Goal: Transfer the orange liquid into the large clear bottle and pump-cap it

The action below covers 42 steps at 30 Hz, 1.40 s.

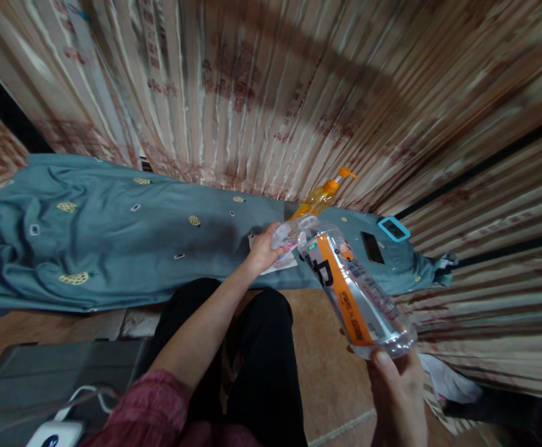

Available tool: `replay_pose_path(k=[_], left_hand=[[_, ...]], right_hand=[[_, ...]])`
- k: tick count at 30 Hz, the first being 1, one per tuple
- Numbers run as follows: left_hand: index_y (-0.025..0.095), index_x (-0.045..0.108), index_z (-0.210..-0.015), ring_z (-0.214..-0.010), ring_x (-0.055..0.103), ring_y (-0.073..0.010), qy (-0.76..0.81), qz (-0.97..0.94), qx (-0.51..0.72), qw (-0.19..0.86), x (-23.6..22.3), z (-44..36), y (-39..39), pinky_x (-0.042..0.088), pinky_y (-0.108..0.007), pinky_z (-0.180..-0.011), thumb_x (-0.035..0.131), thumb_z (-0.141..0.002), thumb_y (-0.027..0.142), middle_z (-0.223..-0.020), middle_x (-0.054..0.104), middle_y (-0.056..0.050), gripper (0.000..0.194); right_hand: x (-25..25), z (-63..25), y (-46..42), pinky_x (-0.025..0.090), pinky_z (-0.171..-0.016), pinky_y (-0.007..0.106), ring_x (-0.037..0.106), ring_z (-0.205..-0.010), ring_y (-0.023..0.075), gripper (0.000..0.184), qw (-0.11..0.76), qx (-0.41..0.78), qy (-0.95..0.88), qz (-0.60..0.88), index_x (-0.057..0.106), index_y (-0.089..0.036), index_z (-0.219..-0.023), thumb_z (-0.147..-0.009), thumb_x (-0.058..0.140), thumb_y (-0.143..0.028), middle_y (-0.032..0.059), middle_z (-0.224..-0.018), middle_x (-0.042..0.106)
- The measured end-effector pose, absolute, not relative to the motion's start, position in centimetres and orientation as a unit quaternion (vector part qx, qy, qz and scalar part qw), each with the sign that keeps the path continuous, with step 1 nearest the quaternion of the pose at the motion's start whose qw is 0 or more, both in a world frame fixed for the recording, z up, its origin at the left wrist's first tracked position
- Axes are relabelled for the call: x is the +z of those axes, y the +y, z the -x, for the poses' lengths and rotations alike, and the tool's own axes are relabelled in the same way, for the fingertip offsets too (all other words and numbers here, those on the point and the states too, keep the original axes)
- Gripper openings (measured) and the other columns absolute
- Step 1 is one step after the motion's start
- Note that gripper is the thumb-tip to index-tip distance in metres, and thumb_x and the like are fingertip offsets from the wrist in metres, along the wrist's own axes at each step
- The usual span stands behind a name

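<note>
My right hand (394,379) grips a large clear plastic bottle (352,288) near its base. The bottle has an orange and silver label and tilts, its mouth end up and to the left. My left hand (266,249) is closed around a small clear plastic container (287,234) with a hint of pink, whose exact kind I cannot make out. The bottle's mouth end meets or overlaps this container; whether they touch is unclear. Just behind stands an orange pump bottle (317,200) with yellow liquid. White paper (284,263) lies under my left hand.
A green-grey cloth with pineapple prints (159,242) covers the long surface ahead. To the right lie a dark phone (372,248) and a blue-framed digital clock (394,228). Pleated curtains (252,93) hang behind. A white device with a cable (56,433) rests on a grey box at lower left.
</note>
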<state>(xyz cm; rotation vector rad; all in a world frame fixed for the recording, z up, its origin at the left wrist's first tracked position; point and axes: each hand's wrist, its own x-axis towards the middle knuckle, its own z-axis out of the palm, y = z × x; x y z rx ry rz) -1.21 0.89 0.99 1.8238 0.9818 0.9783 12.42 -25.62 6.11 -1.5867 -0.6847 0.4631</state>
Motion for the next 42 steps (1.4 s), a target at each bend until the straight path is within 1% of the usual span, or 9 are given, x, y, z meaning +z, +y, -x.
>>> replay_pose_path(k=[8,13,21,23,27,29,33,39,42], left_hand=[[0.02,0.052,-0.126,-0.106,0.065,-0.0233,0.391,-0.721,0.395,0.414,0.71,1.08,0.96,0.049,-0.034,-0.097,0.072,-0.071,0.024,-0.119,0.067,-0.005,0.058],[0.018,0.051,-0.127,-0.105,0.065,-0.0241,0.385,-0.724,0.392,0.417,0.65,1.09,1.0,0.05,-0.035,-0.096,0.071,-0.072,0.024,-0.118,0.068,-0.006,0.058],[0.017,0.051,-0.128,-0.11,0.063,-0.0249,0.398,-0.725,0.383,0.411,0.86,1.09,0.96,0.048,-0.036,-0.099,0.072,-0.071,0.021,-0.124,0.065,-0.008,0.06],[0.016,0.051,-0.128,-0.11,0.063,-0.025,0.395,-0.727,0.383,0.412,0.95,1.12,0.93,0.048,-0.036,-0.099,0.073,-0.071,0.02,-0.123,0.066,-0.009,0.061],[0.015,0.051,-0.128,-0.106,0.064,-0.0247,0.395,-0.727,0.384,0.41,0.92,1.13,0.95,0.049,-0.036,-0.098,0.073,-0.072,0.02,-0.119,0.066,-0.009,0.06],[0.015,0.051,-0.127,-0.106,0.065,-0.0246,0.397,-0.726,0.385,0.409,0.83,1.1,0.98,0.049,-0.035,-0.097,0.073,-0.071,0.02,-0.119,0.067,-0.008,0.06],[0.019,0.052,-0.126,-0.106,0.064,-0.0239,0.396,-0.724,0.39,0.409,0.72,1.06,1.0,0.049,-0.035,-0.097,0.074,-0.069,0.019,-0.118,0.067,-0.006,0.061],[0.016,0.052,-0.126,-0.105,0.065,-0.0246,0.392,-0.726,0.39,0.409,0.82,1.14,0.97,0.05,-0.037,-0.097,0.073,-0.07,0.019,-0.118,0.067,-0.007,0.06],[0.018,0.051,-0.127,-0.108,0.064,-0.0243,0.397,-0.728,0.383,0.408,0.76,1.11,1.0,0.049,-0.036,-0.098,0.073,-0.07,0.02,-0.121,0.066,-0.007,0.06]], right_hand=[[6.06,-12.52,-25.71,0.041,-0.101,0.06,0.056,-0.121,0.0361,0.078,0.63,0.209,-0.3,0.685,0.049,-0.021,-0.136,-0.067,0.075,-0.047,0.0145,-0.132,0.057],[6.2,-12.39,-25.81,0.037,-0.105,0.061,0.055,-0.122,0.036,0.079,0.626,0.204,-0.299,0.691,0.048,-0.022,-0.137,-0.067,0.074,-0.048,0.0136,-0.131,0.058],[5.8,-12.81,-25.96,0.044,-0.099,0.058,0.056,-0.121,0.0351,0.078,0.609,0.196,-0.323,0.697,0.045,-0.021,-0.14,-0.071,0.071,-0.049,0.0142,-0.133,0.057],[5.9,-12.69,-25.87,0.043,-0.1,0.06,0.056,-0.121,0.0358,0.078,0.615,0.198,-0.318,0.694,0.046,-0.021,-0.138,-0.07,0.072,-0.049,0.0141,-0.132,0.057],[5.91,-12.69,-25.75,0.032,-0.106,0.065,0.053,-0.125,0.0379,0.078,0.628,0.204,-0.3,0.688,0.048,-0.021,-0.137,-0.068,0.074,-0.048,0.0141,-0.133,0.057],[5.73,-12.91,-25.79,0.029,-0.107,0.067,0.054,-0.124,0.0384,0.078,0.628,0.205,-0.3,0.688,0.05,-0.021,-0.135,-0.067,0.075,-0.049,0.0146,-0.132,0.057],[5.47,-13.23,-25.88,0.033,-0.105,0.066,0.056,-0.121,0.0385,0.077,0.625,0.204,-0.308,0.688,0.05,-0.021,-0.135,-0.067,0.075,-0.049,0.0152,-0.131,0.058],[5.95,-12.74,-25.76,0.036,-0.103,0.065,0.056,-0.121,0.0372,0.077,0.62,0.203,-0.313,0.69,0.049,-0.022,-0.136,-0.068,0.073,-0.049,0.0147,-0.13,0.059],[5.98,-12.74,-25.79,0.041,-0.1,0.062,0.058,-0.118,0.0365,0.077,0.618,0.202,-0.308,0.694,0.049,-0.022,-0.136,-0.069,0.073,-0.05,0.015,-0.13,0.059]])
